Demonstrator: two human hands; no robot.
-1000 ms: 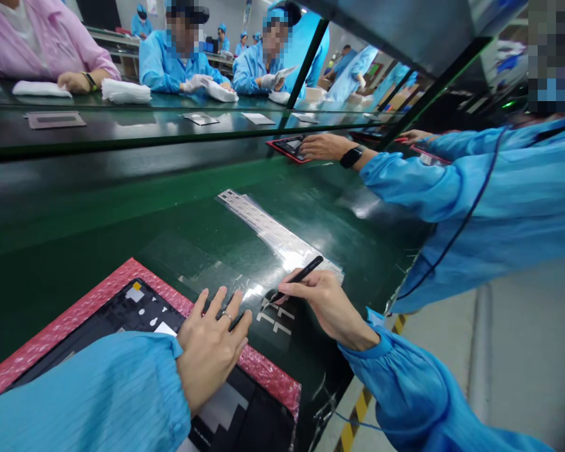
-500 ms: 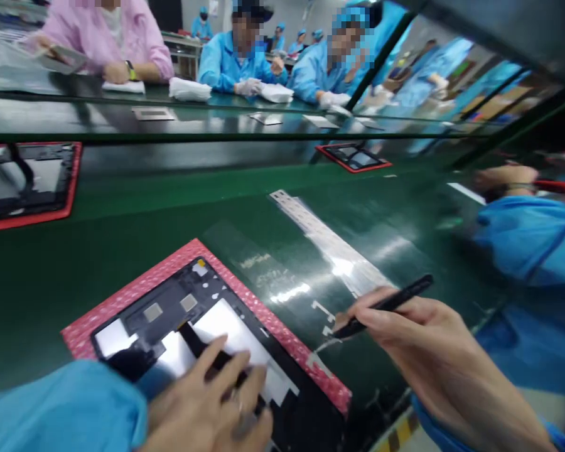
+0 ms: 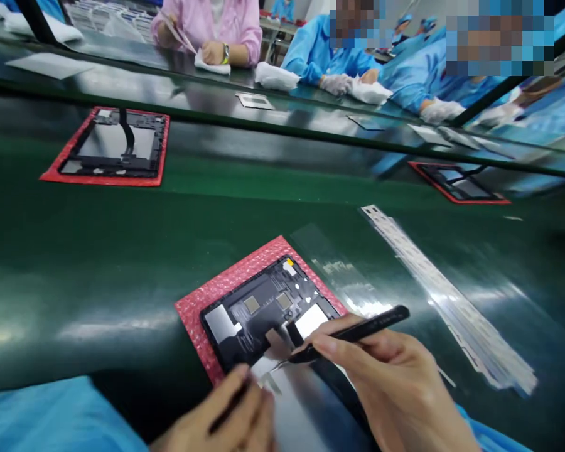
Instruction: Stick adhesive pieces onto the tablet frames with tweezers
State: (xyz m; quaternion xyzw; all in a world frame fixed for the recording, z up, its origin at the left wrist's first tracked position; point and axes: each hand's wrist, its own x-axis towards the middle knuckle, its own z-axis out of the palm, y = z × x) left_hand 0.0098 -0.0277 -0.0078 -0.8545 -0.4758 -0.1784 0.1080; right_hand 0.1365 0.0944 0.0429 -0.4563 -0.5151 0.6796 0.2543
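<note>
An opened black tablet chassis (image 3: 263,311) lies on a pink bubble-wrap mat (image 3: 207,301) on the green belt, close in front of me. My right hand (image 3: 395,383) pinches black tweezers (image 3: 353,336) whose tip holds a small pale sticker piece over the chassis's near part. At the bottom edge my left hand (image 3: 230,420) rests on the chassis, fingers curled together beside the tweezer tip; whether they hold anything is hidden.
A long strip of sticker backing (image 3: 447,298) lies on the belt to the right. Two more chassis on red mats sit farther off, one at the left (image 3: 110,147) and one at the right (image 3: 456,182). Several people in blue and pink coats work across a raised shelf (image 3: 263,122).
My right hand has carried the tweezers with a sticker piece from the belt beside the strip over onto the chassis. My view has swung left, and my left hand has slid toward the chassis's near edge.
</note>
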